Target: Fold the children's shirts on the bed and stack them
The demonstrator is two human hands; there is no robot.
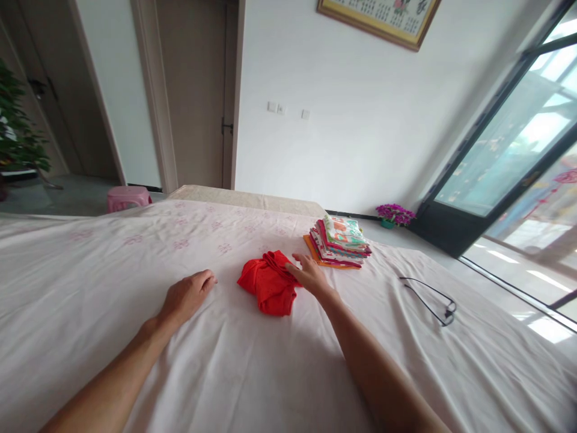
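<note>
Head view: left hand (189,293) is resting curled left of the red cloth (270,287), right hand (312,278), loosely spread, touching it.

Most of the left hand's (190,294) fingertips are hidden from me. I can't tell whether the right hand (312,277) pinches the red cloth (273,288) or merely touches it. The framed picture (383,19) is cut off on top, its lettering (409,25) too small to read; the plant (20,129) loses its left side, and beyond the glass door (500,144) things blur.

Right hand (312,276) at red cloth (269,285)
</note>
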